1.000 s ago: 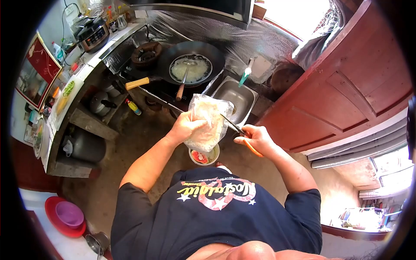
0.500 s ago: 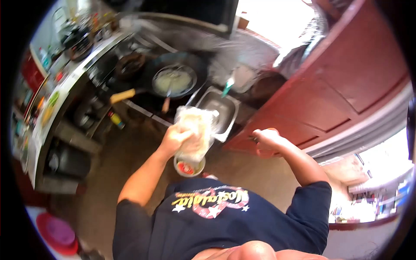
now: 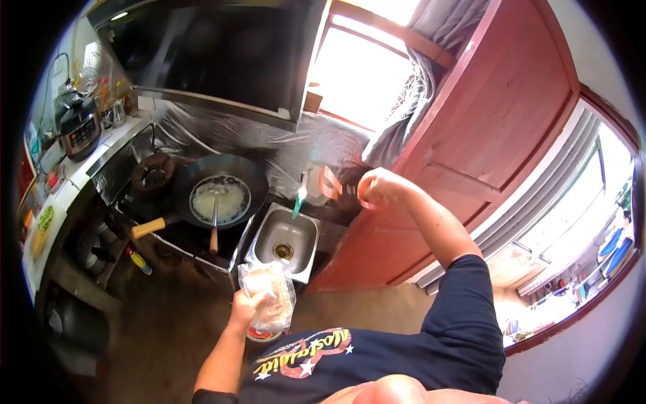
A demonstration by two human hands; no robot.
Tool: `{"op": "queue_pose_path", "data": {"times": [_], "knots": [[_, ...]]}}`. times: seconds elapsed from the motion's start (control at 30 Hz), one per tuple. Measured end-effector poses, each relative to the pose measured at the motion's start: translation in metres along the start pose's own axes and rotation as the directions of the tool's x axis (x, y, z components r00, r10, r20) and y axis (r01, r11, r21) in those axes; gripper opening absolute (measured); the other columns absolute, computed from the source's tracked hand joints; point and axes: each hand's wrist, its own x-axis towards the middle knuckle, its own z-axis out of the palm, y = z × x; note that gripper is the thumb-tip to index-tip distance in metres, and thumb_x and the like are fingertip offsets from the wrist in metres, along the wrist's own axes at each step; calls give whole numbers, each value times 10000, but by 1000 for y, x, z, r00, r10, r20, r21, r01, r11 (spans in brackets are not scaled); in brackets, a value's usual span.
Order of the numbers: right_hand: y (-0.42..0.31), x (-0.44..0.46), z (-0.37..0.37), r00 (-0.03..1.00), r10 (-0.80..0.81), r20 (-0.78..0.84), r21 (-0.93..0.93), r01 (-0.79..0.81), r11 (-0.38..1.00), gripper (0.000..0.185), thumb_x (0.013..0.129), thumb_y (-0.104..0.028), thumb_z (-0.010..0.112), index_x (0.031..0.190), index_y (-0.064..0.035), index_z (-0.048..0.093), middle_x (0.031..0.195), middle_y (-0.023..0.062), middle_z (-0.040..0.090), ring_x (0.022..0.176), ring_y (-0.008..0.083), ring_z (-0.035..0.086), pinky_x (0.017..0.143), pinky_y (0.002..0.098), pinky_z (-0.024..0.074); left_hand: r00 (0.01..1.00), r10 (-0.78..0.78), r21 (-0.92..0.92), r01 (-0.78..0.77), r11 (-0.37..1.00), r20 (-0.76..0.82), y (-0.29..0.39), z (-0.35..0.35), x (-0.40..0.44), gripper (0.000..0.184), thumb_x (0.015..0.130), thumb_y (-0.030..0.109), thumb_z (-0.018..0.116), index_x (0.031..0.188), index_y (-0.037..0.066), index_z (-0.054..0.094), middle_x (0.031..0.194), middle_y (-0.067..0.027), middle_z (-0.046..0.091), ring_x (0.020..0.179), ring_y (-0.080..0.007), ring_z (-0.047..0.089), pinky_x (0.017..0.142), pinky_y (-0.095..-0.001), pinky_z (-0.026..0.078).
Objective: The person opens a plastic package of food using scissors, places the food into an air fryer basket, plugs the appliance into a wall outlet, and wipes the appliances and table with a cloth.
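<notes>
My left hand grips a clear plastic bag with pale, whitish contents that I cannot identify. The bag is in front of the sink, over a bowl with something red in it. My right hand is stretched out by the red door, its fingers closed round an orange loop of what looks like a pair of scissors, partly blurred. Just left of it, near the foil-covered wall, shows another orange loop.
A black wok with bubbling pale liquid and a wooden-handled ladle stands on the stove. Beside it are a steel sink and a green-handled brush. The red door rises on the right; a pressure cooker stands on the left counter.
The view has tilted up and shifted. My right hand has moved from low beside the door up and forward towards the wall. My left hand still holds the bag.
</notes>
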Motion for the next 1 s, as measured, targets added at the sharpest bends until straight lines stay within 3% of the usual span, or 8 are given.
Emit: {"op": "queue_pose_path", "data": {"times": [0.03,0.17,0.27,0.37,0.4,0.5,0.7,1.0], "knots": [[-12,0,-12,962,-51,-267,168,98,981,114,625,22,526,620,-65,598,485,8,432,440,88,403,379,265,323,1000,-2,17,3,1000,-16,-2,-1,2,185,770,-24,574,950,-27,613,864,-62,643,744,-138,613,711,-271,496],[-16,50,-89,778,-22,-628,572,480,665,122,760,15,531,882,1,533,577,60,500,425,133,454,340,274,347,998,43,3,-43,999,-52,-4,1,10,172,773,-22,577,941,-22,617,852,-57,641,739,-138,613,694,-271,498],[-11,93,-140,499,183,-847,511,668,542,70,775,30,498,842,18,515,540,70,480,378,156,428,325,286,340,995,66,-3,-67,998,-81,-1,3,14,190,777,-25,577,965,-25,607,876,-57,636,750,-144,614,706,-277,500],[-9,113,-171,423,215,-880,474,772,423,140,792,-87,467,689,-18,531,555,84,506,407,193,481,345,307,358,990,92,-1,-93,996,-109,-3,4,16,221,780,-34,575,1000,-32,593,912,-65,631,773,-153,614,716,-285,505],[-10,122,-180,220,245,-944,328,705,629,124,768,57,453,685,4,528,461,55,437,312,160,404,295,295,301,988,86,3,-86,996,-132,-4,3,16,229,779,-36,576,1007,-34,591,917,-69,631,779,-156,615,718,-286,506],[25,177,-221,359,424,-831,527,754,392,54,765,-2,533,719,20,548,554,126,545,426,216,533,375,347,402,983,76,-11,-79,997,-164,-6,3,17,254,777,-49,568,1031,-42,579,929,-89,631,785,-173,622,720,-297,516],[19,182,-205,186,287,-939,331,273,903,81,764,-50,553,800,23,555,668,153,558,551,256,545,488,364,417,977,52,-73,-69,995,-207,-10,0,23,269,775,-65,553,1044,-56,563,935,-112,630,780,-195,632,709,-317,533],[31,194,-184,259,67,-963,-9,-281,960,220,761,-122,583,922,28,565,840,195,577,739,316,565,656,389,439,978,121,48,-115,992,-170,2,15,32,228,789,-24,558,1015,-43,581,904,-91,632,775,-171,624,722,-304,519]]}}
